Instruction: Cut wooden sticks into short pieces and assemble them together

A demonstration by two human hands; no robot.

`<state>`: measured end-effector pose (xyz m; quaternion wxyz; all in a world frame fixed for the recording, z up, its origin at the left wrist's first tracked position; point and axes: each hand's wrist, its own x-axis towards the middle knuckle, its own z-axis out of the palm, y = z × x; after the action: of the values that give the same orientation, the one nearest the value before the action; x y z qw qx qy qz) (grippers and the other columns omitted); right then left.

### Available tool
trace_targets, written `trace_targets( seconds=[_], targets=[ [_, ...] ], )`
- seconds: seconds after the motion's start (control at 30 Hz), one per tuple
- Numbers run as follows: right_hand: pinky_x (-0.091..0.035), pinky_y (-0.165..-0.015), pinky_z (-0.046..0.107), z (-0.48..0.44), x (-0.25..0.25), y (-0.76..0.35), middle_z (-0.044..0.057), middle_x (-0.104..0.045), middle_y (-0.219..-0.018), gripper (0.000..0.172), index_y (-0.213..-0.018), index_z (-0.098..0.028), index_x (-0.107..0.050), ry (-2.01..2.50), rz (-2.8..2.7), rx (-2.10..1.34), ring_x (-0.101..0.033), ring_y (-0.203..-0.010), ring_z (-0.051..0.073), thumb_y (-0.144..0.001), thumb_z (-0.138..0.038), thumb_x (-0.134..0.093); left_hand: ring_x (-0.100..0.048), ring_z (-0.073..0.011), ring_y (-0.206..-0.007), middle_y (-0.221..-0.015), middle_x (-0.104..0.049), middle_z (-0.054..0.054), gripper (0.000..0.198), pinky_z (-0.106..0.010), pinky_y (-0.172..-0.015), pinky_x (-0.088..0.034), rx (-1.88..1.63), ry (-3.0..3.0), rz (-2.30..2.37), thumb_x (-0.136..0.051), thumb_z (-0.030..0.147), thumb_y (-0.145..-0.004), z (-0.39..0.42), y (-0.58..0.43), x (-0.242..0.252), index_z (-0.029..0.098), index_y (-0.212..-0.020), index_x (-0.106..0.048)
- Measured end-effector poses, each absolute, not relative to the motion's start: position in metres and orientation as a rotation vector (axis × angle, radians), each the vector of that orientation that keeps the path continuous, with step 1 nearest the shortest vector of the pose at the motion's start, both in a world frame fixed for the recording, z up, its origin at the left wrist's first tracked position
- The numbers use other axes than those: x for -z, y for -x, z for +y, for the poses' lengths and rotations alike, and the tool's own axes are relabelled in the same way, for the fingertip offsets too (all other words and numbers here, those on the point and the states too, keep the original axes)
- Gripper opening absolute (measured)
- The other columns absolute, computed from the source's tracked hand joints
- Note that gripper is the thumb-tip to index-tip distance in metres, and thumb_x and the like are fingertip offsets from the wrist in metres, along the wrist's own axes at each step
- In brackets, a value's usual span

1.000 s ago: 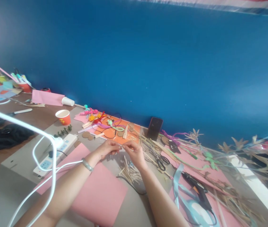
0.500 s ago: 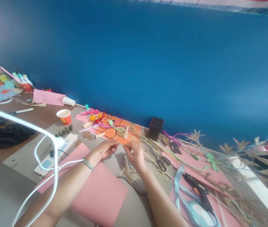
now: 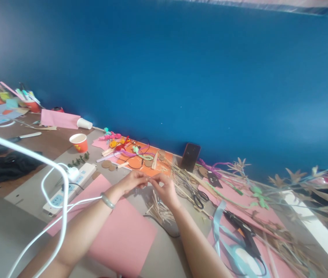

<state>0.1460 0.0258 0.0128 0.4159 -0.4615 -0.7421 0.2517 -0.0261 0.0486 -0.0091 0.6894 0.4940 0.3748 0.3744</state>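
Observation:
My left hand [image 3: 131,181] and my right hand [image 3: 164,189] meet above the table, fingertips pinched together on a thin pale strip of straw [image 3: 149,179] held between them. A bracelet [image 3: 106,201] sits on my left wrist. Below the hands lies a loose pile of straw sticks [image 3: 159,208]. A pink paper sheet [image 3: 117,227] lies under my left forearm.
A white power strip [image 3: 68,188] with a white cable [image 3: 48,170] lies left. A red paper cup [image 3: 79,142], an orange sheet with craft bits [image 3: 140,158], a phone [image 3: 190,156] against the blue wall, scissors [image 3: 198,200], a glue gun [image 3: 245,235], light-blue ribbon [image 3: 224,247] and dried stems [image 3: 268,200] surround.
My hands drew slightly apart half a second ago and have come back together, fingertips pinching the straw strip again. The view shifted a little.

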Motion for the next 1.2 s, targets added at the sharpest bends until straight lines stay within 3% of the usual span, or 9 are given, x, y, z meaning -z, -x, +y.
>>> trace_targets(
  seconds=[0.2, 0.47, 0.77, 1.0, 1.2],
  targets=[
    [-0.043, -0.063, 0.028, 0.029, -0.012, -0.147, 0.003, -0.064, -0.065, 0.022, -0.068, -0.017, -0.065, 1.266, -1.594, -0.986, -0.057, -0.063, 0.016, -0.074, -0.039, -0.066, -0.049, -0.0054, -0.047, -0.062, -0.062, -0.002, 0.033, -0.018, -0.046, -0.034, -0.79, -1.093, 0.819, -0.074, 0.037, -0.064, 0.048, 0.028, 0.006, 0.01, -0.082, -0.07],
    [-0.034, -0.052, 0.023, 0.029, -0.013, -0.148, -0.003, -0.054, -0.055, 0.028, -0.066, -0.016, -0.062, 1.234, -1.464, -1.283, -0.044, -0.05, 0.009, -0.07, -0.043, -0.069, -0.048, -0.0057, -0.046, -0.056, -0.059, 0.0, 0.029, -0.018, -0.046, -0.035, -0.812, -1.131, 0.813, -0.075, 0.035, -0.062, 0.046, 0.027, 0.004, 0.009, -0.071, -0.064],
    [-0.035, -0.056, 0.024, 0.03, -0.01, -0.148, -0.003, -0.052, -0.055, 0.026, -0.067, -0.017, -0.06, 1.189, -1.416, -1.356, -0.044, -0.052, 0.01, -0.072, -0.042, -0.066, -0.054, -0.0079, -0.05, -0.061, -0.061, -0.001, 0.028, -0.018, -0.045, -0.035, -0.846, -1.073, 0.763, -0.073, 0.035, -0.066, 0.044, 0.027, 0.002, 0.012, -0.074, -0.058],
    [-0.036, -0.058, 0.025, 0.033, -0.003, -0.148, -0.003, -0.055, -0.056, 0.024, -0.066, -0.017, -0.061, 1.115, -1.312, -1.455, -0.045, -0.053, 0.01, -0.072, -0.039, -0.066, -0.06, -0.0118, -0.057, -0.069, -0.066, -0.005, 0.032, -0.022, -0.05, -0.044, -0.936, -1.228, 0.771, -0.069, 0.041, -0.071, 0.041, 0.024, -0.002, 0.011, -0.077, -0.059],
    [-0.032, -0.055, 0.023, 0.036, 0.004, -0.149, -0.002, -0.056, -0.057, 0.026, -0.066, -0.015, -0.063, 1.086, -1.233, -1.594, -0.043, -0.053, 0.009, -0.069, -0.04, -0.069, -0.056, -0.0109, -0.053, -0.061, -0.063, -0.003, 0.032, -0.022, -0.052, -0.045, -1.005, -1.307, 0.829, -0.069, 0.041, -0.071, 0.045, 0.025, 0.005, 0.011, -0.077, -0.062]
  ],
)
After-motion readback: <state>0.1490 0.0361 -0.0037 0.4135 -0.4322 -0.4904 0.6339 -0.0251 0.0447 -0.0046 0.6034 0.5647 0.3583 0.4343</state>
